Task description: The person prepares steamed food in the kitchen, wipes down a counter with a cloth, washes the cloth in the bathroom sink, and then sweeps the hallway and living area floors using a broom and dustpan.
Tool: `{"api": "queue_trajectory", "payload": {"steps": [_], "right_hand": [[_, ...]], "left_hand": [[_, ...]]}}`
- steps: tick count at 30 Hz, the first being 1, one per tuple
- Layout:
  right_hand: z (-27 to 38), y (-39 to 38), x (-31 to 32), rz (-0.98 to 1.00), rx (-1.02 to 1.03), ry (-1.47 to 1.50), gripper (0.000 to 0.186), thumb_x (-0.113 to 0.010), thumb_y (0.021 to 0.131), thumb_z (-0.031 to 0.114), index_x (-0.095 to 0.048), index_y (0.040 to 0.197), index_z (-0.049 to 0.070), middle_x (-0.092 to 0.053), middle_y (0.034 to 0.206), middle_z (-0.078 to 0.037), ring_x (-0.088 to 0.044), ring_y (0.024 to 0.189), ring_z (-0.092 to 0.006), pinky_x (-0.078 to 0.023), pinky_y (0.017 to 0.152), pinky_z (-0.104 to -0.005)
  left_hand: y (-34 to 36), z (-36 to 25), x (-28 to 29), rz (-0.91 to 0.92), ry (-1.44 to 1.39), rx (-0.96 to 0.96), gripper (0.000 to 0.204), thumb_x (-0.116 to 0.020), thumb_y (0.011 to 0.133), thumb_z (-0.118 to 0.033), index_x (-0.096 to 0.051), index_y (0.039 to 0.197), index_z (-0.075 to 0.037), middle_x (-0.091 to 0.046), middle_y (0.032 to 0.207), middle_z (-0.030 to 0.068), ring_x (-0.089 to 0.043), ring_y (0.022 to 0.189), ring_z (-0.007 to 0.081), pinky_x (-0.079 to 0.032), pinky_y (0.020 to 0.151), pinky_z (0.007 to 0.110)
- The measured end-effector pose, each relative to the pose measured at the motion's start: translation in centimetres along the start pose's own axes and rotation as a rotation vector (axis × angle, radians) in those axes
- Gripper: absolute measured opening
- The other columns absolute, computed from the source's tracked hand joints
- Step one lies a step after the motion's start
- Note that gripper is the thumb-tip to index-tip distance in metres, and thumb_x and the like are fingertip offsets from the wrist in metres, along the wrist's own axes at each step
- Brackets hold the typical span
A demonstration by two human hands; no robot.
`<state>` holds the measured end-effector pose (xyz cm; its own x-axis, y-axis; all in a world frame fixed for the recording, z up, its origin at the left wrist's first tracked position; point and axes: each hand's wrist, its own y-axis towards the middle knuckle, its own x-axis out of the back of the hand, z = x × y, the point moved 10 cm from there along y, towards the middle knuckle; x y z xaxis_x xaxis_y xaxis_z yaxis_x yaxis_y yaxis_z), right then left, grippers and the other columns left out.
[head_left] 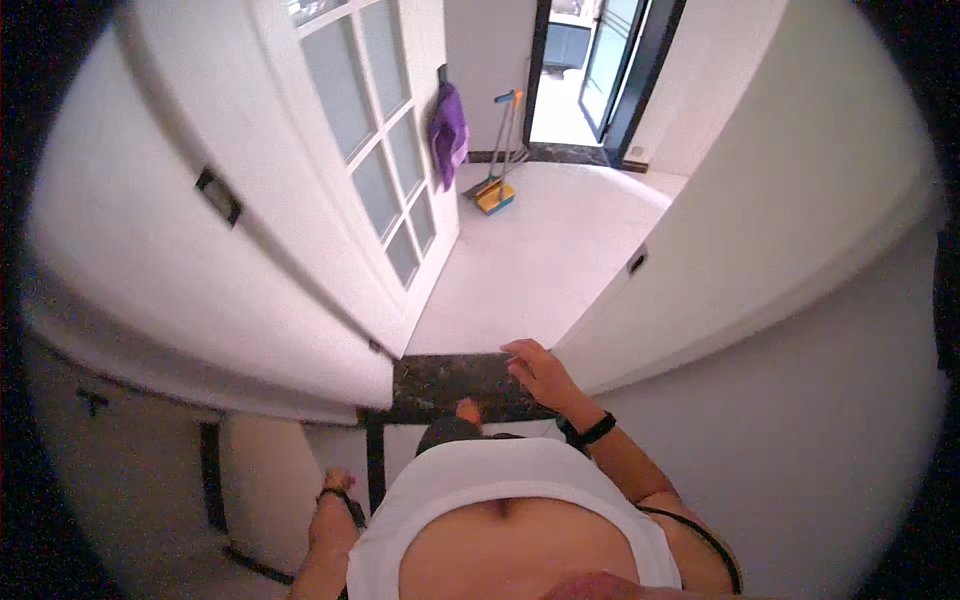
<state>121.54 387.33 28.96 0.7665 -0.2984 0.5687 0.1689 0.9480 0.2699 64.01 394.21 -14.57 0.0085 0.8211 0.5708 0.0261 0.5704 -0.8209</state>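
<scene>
Beyond the threshold (pixel 452 376), a dustpan (pixel 495 198)

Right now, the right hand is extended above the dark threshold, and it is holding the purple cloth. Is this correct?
Not entirely: the right hand is extended above the dark threshold, but no cloth shows in it. The head view shows the purple cloth hanging at the edge of the white door with glass panes.
</scene>
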Motion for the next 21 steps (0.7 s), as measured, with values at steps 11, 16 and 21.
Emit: {"api": "queue_trajectory", "payload": {"steps": [11, 16, 21], "right_hand": [[-14.6, 21.6, 11.2, -0.246, -0.154, 0.121, 0.026, -0.050, 0.080, 0.005, -0.050, 0.106, 0.006, -0.048, 0.105, -0.011, -0.056, 0.086, -0.0201, -0.045, 0.076, -0.0309], [-23.3, 33.4, 16.2, -0.325, -0.164, 0.127, 0.026, -0.050, 0.079, 0.006, -0.050, 0.105, 0.008, -0.048, 0.104, -0.011, -0.056, 0.083, -0.0214, -0.045, 0.074, -0.0304], [-29.1, 41.5, 24.8, -0.483, -0.057, 0.054, 0.027, -0.048, 0.078, 0.004, -0.047, 0.105, 0.006, -0.048, 0.100, -0.013, -0.054, 0.078, -0.0298, -0.044, 0.067, -0.0355]], "left_hand": [[5.6, -64.5, 39.6, -0.333, -0.089, -0.922, 0.022, -0.052, 0.077, -0.022, -0.055, 0.091, -0.006, -0.060, 0.081, 0.0109, -0.057, 0.076, 0.0208, -0.045, 0.068, 0.032], [4.6, -82.5, 39.0, -0.200, 0.122, -1.115, 0.023, -0.049, 0.077, -0.024, -0.057, 0.091, -0.007, -0.060, 0.084, 0.0151, -0.057, 0.081, 0.0301, -0.044, 0.073, 0.036], [4.9, -91.8, 42.6, -0.076, 0.159, -1.149, 0.022, -0.051, 0.076, -0.024, -0.058, 0.089, -0.008, -0.060, 0.085, 0.0144, -0.057, 0.080, 0.0294, -0.044, 0.072, 0.036]]}}
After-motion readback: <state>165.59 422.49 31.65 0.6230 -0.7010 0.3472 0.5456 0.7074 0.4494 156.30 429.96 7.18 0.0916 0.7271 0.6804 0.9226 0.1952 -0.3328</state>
